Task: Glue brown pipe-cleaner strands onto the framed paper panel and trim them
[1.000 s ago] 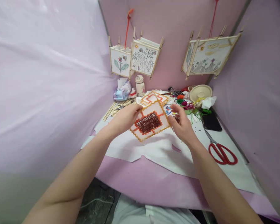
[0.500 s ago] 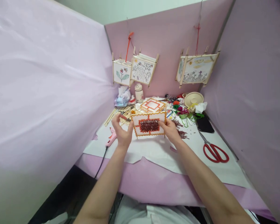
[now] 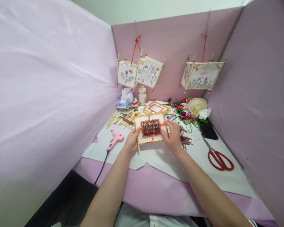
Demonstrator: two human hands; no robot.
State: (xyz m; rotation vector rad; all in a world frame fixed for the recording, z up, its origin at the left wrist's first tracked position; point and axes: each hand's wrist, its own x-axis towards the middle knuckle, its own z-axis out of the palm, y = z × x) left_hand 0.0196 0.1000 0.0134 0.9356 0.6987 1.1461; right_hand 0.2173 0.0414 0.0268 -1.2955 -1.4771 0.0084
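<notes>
A white rectangular panel (image 3: 145,140) is held tilted above the table, edged with orange-yellow trim and thin wooden sticks. At its middle, rows of dark brown yarn loops (image 3: 150,128) sit inside an orange-red border. My left hand (image 3: 132,140) is closed on the panel's lower left edge, thumb on the front. Over the right edge is my right hand (image 3: 173,135), its thumb and fingers apart and touching or almost touching the panel. Behind lies a lantern frame (image 3: 156,107) with similar orange trim. Cut brown yarn (image 3: 186,140) is beside my right hand.
A pink glue gun (image 3: 115,139) with a cord lies left, near pliers (image 3: 127,120) and wooden sticks (image 3: 112,119). Red-handled scissors (image 3: 220,160) and a black phone (image 3: 209,130) lie right. A bottle (image 3: 142,96) stands behind. Paper lanterns (image 3: 149,73) hang at the back.
My left hand has gone from open beside the panel to holding its left edge. My right hand has loosened its grip on the right side. The panel has tipped back slightly and come lower.
</notes>
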